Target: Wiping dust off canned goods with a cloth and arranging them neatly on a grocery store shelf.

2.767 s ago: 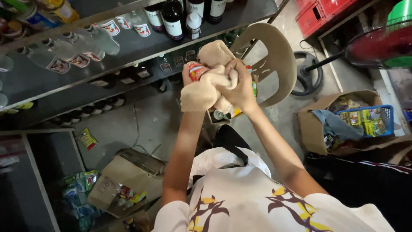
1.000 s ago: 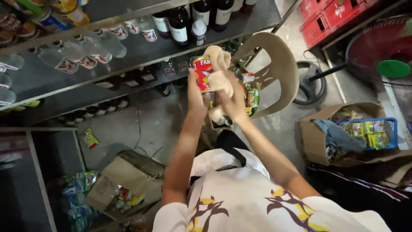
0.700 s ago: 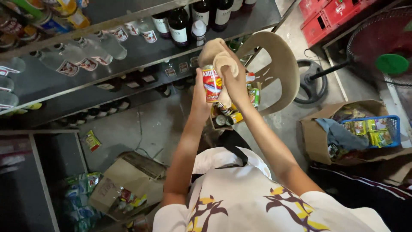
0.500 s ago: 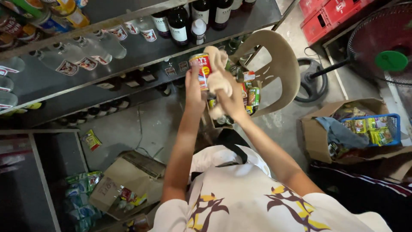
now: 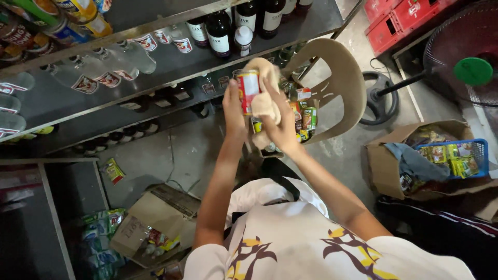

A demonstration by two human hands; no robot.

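From the head camera, the left hand (image 5: 234, 111) is wrapped around a small red can (image 5: 249, 89), fingers curled behind it and thumb at the front, holding it upright in front of the chest and above a beige chair (image 5: 337, 83). The right hand (image 5: 280, 124) presses a pale cloth (image 5: 264, 101) against the can's side, fingers closed over the bunched fabric. The can looks like smooth, hard metal with a glossy label and a silver rim; the cloth is soft, limp and creased. I judge the slick cylinder could slide out of the one-handed hold if the cloth is pushed hard, falling onto the packets and cans piled on the chair seat or the concrete floor. The raised elbows also sit near a dark metal shelf (image 5: 171, 67) lined with glass bottles (image 5: 220, 31), which a wide swing could knock.
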